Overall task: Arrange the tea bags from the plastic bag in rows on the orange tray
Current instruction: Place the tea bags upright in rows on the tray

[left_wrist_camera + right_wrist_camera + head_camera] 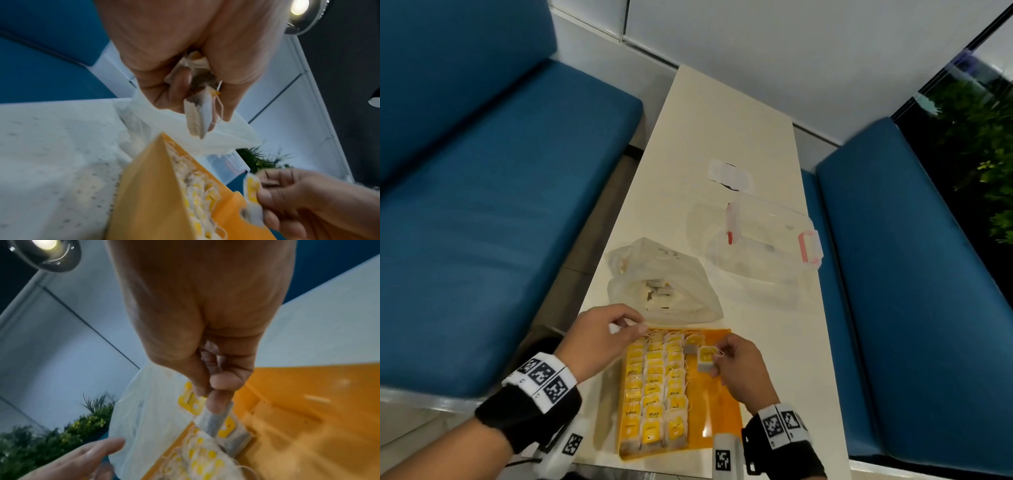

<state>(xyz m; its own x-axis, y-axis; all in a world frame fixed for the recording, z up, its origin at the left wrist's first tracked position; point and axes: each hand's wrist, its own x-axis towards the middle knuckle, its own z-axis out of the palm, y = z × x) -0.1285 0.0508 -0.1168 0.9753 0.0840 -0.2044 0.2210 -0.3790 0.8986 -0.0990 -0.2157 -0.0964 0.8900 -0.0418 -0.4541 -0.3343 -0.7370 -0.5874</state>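
The orange tray (719, 407) lies at the near end of the table, its left part filled with rows of yellow-tagged tea bags (654, 387). A fourth row starts at the far edge with one tea bag (693, 341). My right hand (736, 366) pinches a tea bag (704, 358) just above the tray beside that row; it shows in the right wrist view as the pinched tea bag (213, 421). My left hand (613, 329) hovers over the tray's far left corner and grips a few tea bags (197, 116). The crumpled plastic bag (664, 287) lies just beyond the tray.
A clear plastic box (767, 240) with red latches stands on the white table (722, 130) beyond the bag, to the right. Blue bench seats (482, 212) flank the table. The tray's right half (722, 394) is bare orange.
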